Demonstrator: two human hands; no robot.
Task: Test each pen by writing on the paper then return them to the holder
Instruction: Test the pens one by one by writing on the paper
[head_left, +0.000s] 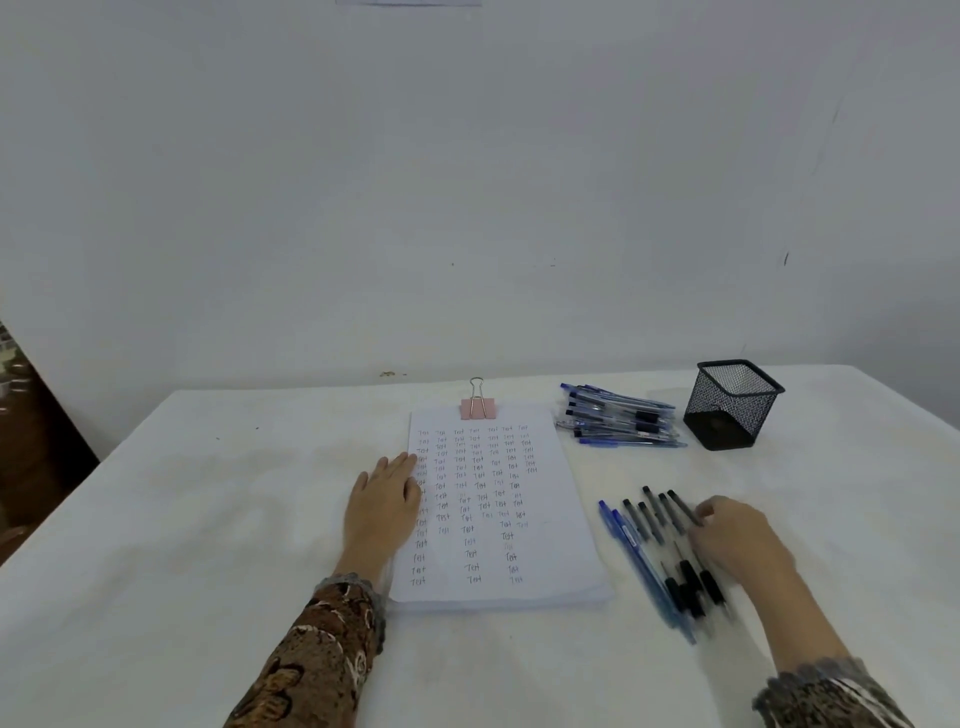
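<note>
A person seated at a white cloth-covered bench (208, 519) lays the left hand (384, 501) flat, fingers straight and together, on the left edge of a white stack of paper (550, 519). The top sheet is filled with columns of the handwritten word "Test". A pink binder clip with wire handles (478, 408) clamps the far end of the stack.

To the right of the paper, the right hand (737, 540) rests with fingers curled on a loose row of blue and dark grey pens (628, 540) lying side by side on the cloth. Motion blur hides whether it is actually gripping any of them.

Farther back, a pile of clear-barrelled blue pens (618, 415) lies just left of a black square wire-mesh pen holder (732, 410), which stands upright near the bench's far right edge, with no pens visible inside it. Both arms wear brown patterned sleeves (322, 649). A plain pale wall (467, 182) fills the background.
</note>
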